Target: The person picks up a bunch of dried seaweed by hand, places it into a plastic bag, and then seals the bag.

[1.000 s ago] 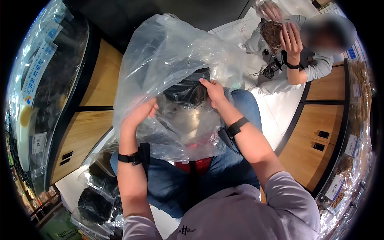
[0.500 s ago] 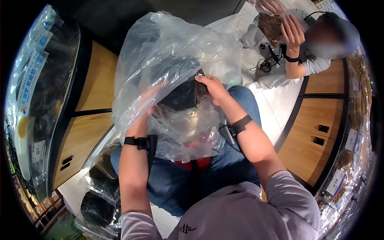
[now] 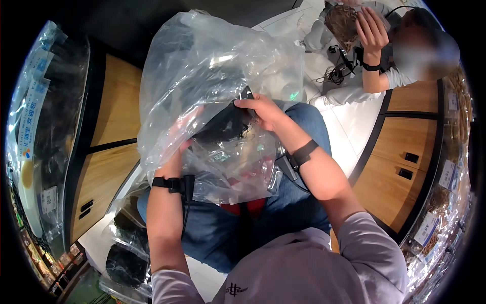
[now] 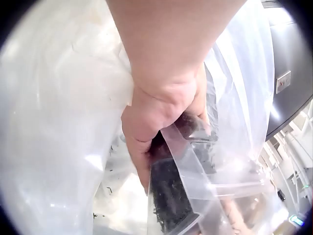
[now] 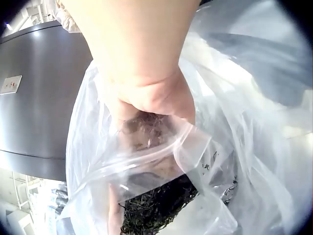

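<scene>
A large, crinkled clear plastic bag (image 3: 202, 55) spreads over the person's lap in the head view. In its mouth lies a smaller clear bag of dark, dry, seaweed-like strands (image 3: 223, 124), tilted. My right hand (image 3: 266, 112) grips the right end of this small bag, thumb on top. My left hand (image 3: 188, 129), seen partly through the film, holds its left side. In the left wrist view, thumb and fingers of the left hand (image 4: 161, 107) straddle the small bag. The right wrist view shows a clear strip across the small bag's strands (image 5: 159, 203). Loose dark bits lie inside the large bag.
Another person's raised hand (image 3: 372, 33) is at the upper right, beside a bag of brown strands (image 3: 341, 25). Wooden cabinets (image 3: 397, 147) flank both sides. More bags of dark goods (image 3: 126, 263) lie on the floor at lower left. A black cable (image 3: 331, 75) trails on the floor.
The left hand has moved in under the film onto the small bag's left side. The small bag has shifted slightly left and tilted, with the right hand still on it.
</scene>
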### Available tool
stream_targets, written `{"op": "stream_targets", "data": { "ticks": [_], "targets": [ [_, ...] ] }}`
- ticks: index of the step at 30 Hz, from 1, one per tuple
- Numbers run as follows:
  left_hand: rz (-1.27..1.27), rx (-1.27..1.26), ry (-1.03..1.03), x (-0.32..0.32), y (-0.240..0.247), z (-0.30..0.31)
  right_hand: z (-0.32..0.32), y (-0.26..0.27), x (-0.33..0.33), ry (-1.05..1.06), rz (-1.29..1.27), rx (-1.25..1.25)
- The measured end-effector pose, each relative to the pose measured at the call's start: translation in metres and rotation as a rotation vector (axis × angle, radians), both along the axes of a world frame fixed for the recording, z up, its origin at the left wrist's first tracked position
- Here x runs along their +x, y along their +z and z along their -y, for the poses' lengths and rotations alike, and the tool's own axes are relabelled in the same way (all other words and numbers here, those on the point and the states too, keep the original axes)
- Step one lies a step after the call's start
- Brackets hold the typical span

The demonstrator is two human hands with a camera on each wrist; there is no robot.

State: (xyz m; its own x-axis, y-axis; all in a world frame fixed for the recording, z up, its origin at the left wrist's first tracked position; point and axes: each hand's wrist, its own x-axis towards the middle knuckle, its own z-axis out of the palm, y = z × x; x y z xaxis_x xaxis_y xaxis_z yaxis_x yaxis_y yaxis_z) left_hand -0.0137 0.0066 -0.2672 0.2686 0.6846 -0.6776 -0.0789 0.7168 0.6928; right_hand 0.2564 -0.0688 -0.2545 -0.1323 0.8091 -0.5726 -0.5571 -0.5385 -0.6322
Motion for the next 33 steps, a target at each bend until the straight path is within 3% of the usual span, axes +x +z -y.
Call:
{"op": "stream_targets", "data": {
  "ticks": [3, 6, 8, 12, 14, 18, 20, 23, 24, 26, 28, 30, 33],
  "targets": [
    [0.122, 0.121, -0.015, -0.005, 0.005, 0.004, -0.004, 0.001, 0.003, -0.007, -0.005, -0.008],
    [-0.073, 0.142, -0.063, -0.001, 0.009, 0.002, -0.004, -0.001, 0.007, -0.011, -0.076, -0.048],
    [-0.326, -0.019, 0.0, 0.002, 0.007, -0.003, -0.005, 0.002, 0.007, -0.005, -0.121, -0.084],
    [-0.134, 0.027, 0.015, -0.015, -0.019, -0.003, -0.006, 0.007, 0.007, -0.019, -0.205, -0.176],
    [0.09, 0.122, 0.025, -0.024, -0.04, -0.005, -0.006, 0.005, 0.006, -0.031, -0.217, -0.185],
    [-0.166, -0.071, 0.14, 0.011, 0.027, -0.006, -0.005, 0.0, 0.004, 0.004, -0.22, -0.152],
    [-0.073, 0.069, 0.062, 0.008, 0.031, -0.007, -0.002, -0.005, 0.0, 0.02, -0.239, -0.168],
    [0.091, 0.181, 0.043, -0.011, -0.008, -0.014, -0.004, -0.004, 0.002, 0.069, -0.083, -0.061],
    [0.088, 0.181, 0.057, -0.015, -0.008, -0.015, -0.004, 0.003, 0.005, 0.059, -0.113, -0.085],
    [-0.076, 0.221, -0.138, -0.024, -0.009, -0.014, -0.009, 0.015, 0.005, 0.043, -0.118, -0.099],
    [-0.034, 0.258, -0.135, -0.026, -0.01, -0.008, -0.014, 0.01, 0.002, 0.04, -0.082, -0.113],
    [0.004, 0.297, -0.137, -0.015, 0.005, -0.005, -0.017, 0.003, 0.0, 0.026, -0.038, -0.117],
    [-0.048, 0.136, -0.105, 0.005, 0.038, -0.009, -0.018, 0.007, 0.001, 0.036, -0.112, -0.071]
  ]
}}
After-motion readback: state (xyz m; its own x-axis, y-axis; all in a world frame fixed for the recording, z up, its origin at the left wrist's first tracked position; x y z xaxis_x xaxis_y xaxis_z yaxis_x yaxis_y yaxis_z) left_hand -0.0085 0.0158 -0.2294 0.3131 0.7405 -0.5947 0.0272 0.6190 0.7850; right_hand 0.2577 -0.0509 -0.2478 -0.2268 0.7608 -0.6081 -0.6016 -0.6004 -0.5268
